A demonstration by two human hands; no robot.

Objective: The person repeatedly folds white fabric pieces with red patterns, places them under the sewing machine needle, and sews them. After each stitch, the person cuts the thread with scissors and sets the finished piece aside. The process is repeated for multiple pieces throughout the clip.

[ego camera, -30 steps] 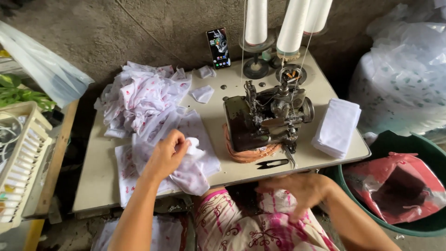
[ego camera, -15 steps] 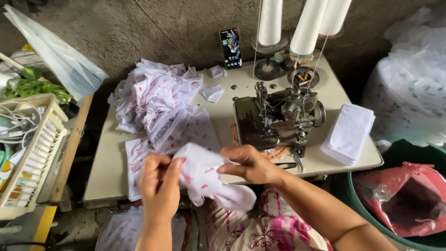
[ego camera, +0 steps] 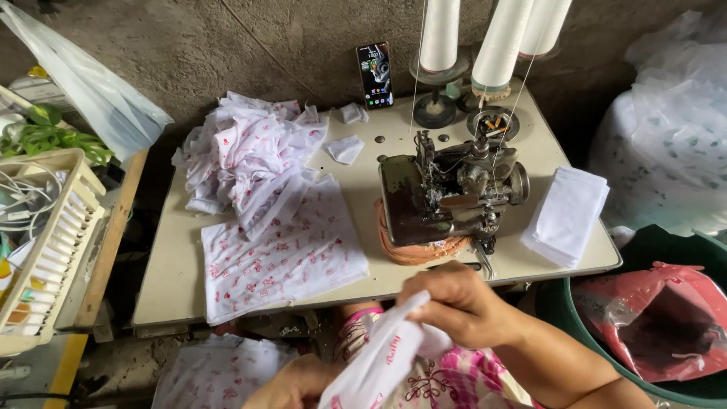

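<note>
Below the table (ego camera: 174,288), both hands (left (ego camera: 291,386), right (ego camera: 454,303)) pinch soft printed cloth (ego camera: 379,363)

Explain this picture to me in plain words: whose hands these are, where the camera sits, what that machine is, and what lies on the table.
The camera is worn on the person's head and looks down, so the two hands at the bottom are the wearer's own. The right hand and the left hand together hold a white cloth piece with red print below the table's near edge. On the table stands a dark sewing machine, fed by threads from tall white thread cones behind it. To its left lie a flat printed cloth and a heap of the same cloth. To its right sits a stack of plain white pieces. A phone leans against the wall.
</note>
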